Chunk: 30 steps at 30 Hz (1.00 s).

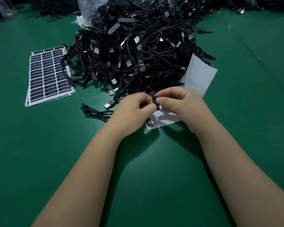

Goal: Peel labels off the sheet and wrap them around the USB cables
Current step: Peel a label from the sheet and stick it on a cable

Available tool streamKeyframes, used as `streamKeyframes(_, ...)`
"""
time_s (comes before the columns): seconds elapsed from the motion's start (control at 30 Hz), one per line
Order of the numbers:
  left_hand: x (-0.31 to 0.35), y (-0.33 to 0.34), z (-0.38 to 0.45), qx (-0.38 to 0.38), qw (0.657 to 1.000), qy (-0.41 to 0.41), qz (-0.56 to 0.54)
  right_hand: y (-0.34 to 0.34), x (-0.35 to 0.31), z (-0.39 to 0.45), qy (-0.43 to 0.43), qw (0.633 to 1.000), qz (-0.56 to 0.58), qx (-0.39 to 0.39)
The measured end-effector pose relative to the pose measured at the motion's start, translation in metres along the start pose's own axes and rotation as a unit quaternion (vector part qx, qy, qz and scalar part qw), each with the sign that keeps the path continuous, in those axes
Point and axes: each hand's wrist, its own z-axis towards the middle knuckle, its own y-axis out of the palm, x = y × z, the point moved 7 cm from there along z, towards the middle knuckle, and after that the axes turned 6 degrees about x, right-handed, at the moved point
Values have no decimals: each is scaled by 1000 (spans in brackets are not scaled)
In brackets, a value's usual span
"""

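My left hand [134,110] and my right hand [182,105] meet at the table's middle, both pinching a small black label [155,103] between thumbs and fingers. A thin black cable seems to run under the label, but the fingers hide it. Beneath my hands lies a nearly bare white backing sheet [197,79] with one black label [149,123] left at its near corner. A stack of full label sheets [47,76] lies to the left. A big heap of black USB cables [134,46] rises just behind my hands.
The work surface is a green mat [146,169]. One coiled USB cable [95,112] lies apart, left of my left hand. Clear plastic bagging [87,7] stands behind the heap, and more black cables [220,5] line the far edge.
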Motion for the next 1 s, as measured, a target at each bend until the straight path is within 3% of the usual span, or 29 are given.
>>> streamKeyframes(0.13, 2, 0, -1, 8, 1000, 3, 3, -3, 6, 4, 9, 1000, 5, 10)
streamKeyframes(0.3, 9, -24, -5, 120, 991, 30, -52, -14, 21, 11, 89, 972, 207, 72)
streamKeyframes(0.37, 11, -31, -5, 125, 987, 67, 72, -17, 25, 13, 110, 948, 284, 90)
streamKeyframes(0.43, 2, -26, -2, 77, 964, 70, 243, -17, 27, 13, 120, 934, 322, 97)
streamKeyframes(0.5, -10, -22, 1, 42, 957, 31, 284, -17, 27, 12, 127, 926, 341, 101)
streamKeyframes(0.63, -6, -20, 1, 51, 964, 45, 256, -18, 27, 11, 134, 926, 333, 114)
streamKeyframes(0.83, 7, -16, -3, 71, 996, 37, 27, -19, 23, 10, 116, 924, 343, 124)
streamKeyframes(1.0, -1, -6, -1, 79, 996, 14, -38, -11, 21, 9, 74, 950, 284, 109)
